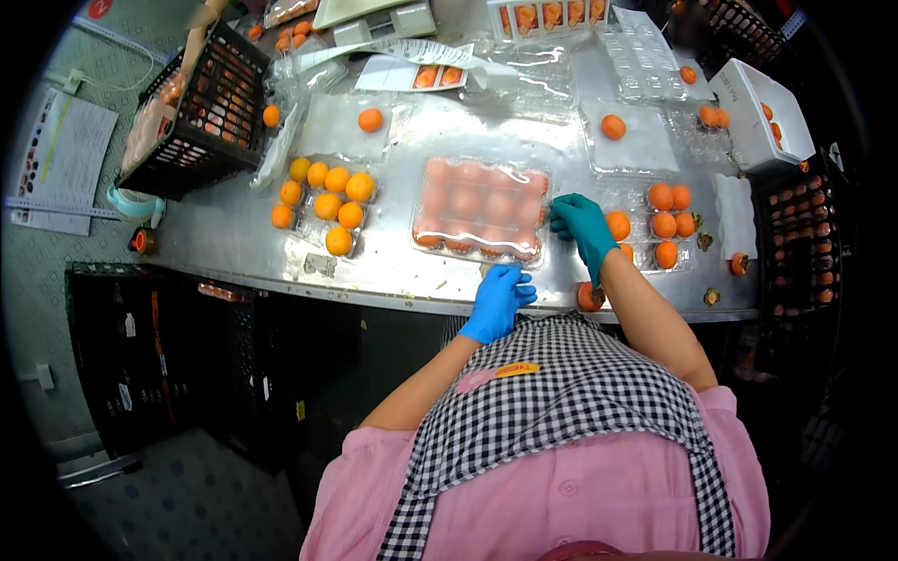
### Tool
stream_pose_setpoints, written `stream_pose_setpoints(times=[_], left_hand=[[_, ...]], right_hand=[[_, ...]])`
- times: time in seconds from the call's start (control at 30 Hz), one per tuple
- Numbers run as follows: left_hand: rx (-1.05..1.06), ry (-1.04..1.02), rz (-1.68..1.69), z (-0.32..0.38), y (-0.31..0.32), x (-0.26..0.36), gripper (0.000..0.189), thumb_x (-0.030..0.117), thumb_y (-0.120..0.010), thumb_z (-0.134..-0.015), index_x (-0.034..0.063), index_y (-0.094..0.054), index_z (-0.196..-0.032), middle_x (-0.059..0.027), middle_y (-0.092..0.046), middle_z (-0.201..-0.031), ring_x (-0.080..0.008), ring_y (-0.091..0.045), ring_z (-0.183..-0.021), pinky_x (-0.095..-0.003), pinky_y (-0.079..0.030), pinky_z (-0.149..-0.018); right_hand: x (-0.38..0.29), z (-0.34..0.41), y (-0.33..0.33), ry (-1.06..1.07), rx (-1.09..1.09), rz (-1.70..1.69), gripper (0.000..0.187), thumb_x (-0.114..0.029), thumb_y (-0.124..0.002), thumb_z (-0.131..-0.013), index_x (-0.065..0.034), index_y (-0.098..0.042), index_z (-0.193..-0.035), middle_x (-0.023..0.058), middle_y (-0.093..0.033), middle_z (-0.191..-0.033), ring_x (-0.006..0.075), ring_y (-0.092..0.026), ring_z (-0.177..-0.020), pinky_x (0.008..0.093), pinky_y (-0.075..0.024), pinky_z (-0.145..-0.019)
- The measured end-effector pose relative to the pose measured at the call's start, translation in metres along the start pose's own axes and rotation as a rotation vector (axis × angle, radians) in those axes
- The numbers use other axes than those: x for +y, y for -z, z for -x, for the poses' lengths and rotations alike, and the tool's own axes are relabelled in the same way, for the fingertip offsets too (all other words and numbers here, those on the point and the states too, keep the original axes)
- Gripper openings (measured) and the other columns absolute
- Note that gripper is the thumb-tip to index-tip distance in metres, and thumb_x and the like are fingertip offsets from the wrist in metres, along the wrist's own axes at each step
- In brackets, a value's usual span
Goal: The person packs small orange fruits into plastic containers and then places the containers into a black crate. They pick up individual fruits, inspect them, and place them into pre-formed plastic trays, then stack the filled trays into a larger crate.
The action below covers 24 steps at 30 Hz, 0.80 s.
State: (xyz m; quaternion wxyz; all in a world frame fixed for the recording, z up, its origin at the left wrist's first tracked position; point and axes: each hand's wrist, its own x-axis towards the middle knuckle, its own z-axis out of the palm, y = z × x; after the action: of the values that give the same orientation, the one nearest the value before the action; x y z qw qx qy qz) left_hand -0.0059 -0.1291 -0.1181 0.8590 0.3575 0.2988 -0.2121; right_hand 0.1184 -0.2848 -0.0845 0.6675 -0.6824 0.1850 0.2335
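Observation:
A lidded clear plastic clamshell [483, 209] packed with rows of orange fruit lies before me; the fruit looks pale pink under a whitish layer. My left hand [497, 300], in a blue glove, is at the table's front edge just below the clamshell, fingers bent. My right hand [581, 228], in a green glove, is beside the clamshell's right edge, fingers curled. Whether either hand pinches something small is not visible. By my right wrist, an open clear tray [635, 242] holds several orange persimmons [661, 196]. A loose persimmon [589, 296] sits near the front edge.
Another clear tray [309, 221] with yellow-orange fruit [326, 207] stands left on the metal table [393, 277]. A black crate [210, 105] leans at the back left. Printed label sheets [414, 73] and empty trays [530, 73] lie behind. At right are a white box [754, 116] and fruit-filled crate [803, 242].

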Motion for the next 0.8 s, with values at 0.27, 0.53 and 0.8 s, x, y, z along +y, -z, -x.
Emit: stream_pose_setpoints(times=[0.27,0.53,0.8], left_hand=[[0.063,-0.060,-0.043,0.000,0.011,0.006,0.018,0.017,-0.051,-0.093,0.0047,-0.048,-0.106,-0.0101,-0.056,-0.093,-0.0207,-0.057,-0.078,-0.0364,-0.051,-0.074],[0.175,-0.190,-0.044,0.019,0.017,0.030,0.027,0.010,-0.044,-0.092,-0.0026,-0.038,-0.116,-0.0211,-0.052,-0.109,-0.0320,-0.058,-0.100,-0.0425,-0.050,-0.088],[0.225,-0.154,0.049,0.035,0.012,0.071,0.048,0.002,-0.042,-0.090,-0.0065,-0.024,-0.133,-0.0223,-0.051,-0.112,-0.0307,-0.059,-0.100,-0.0384,-0.050,-0.090]], right_hand=[[-0.018,-0.034,0.001,0.071,0.010,0.040,0.012,-0.014,-0.060,-0.082,-0.0031,-0.059,-0.088,0.0038,-0.058,-0.072,0.0104,-0.053,-0.061,0.0239,-0.0428,-0.054],[-0.032,-0.069,0.005,0.172,-0.022,0.150,0.018,-0.020,-0.058,-0.083,-0.0055,-0.064,-0.091,0.0049,-0.060,-0.079,0.0164,-0.057,-0.071,0.0311,-0.0464,-0.066],[-0.061,-0.076,-0.018,0.651,-0.079,0.943,0.017,-0.020,-0.054,-0.078,-0.0118,-0.066,-0.085,0.0134,-0.061,-0.089,0.0331,-0.058,-0.081,0.0418,-0.0468,-0.074]])
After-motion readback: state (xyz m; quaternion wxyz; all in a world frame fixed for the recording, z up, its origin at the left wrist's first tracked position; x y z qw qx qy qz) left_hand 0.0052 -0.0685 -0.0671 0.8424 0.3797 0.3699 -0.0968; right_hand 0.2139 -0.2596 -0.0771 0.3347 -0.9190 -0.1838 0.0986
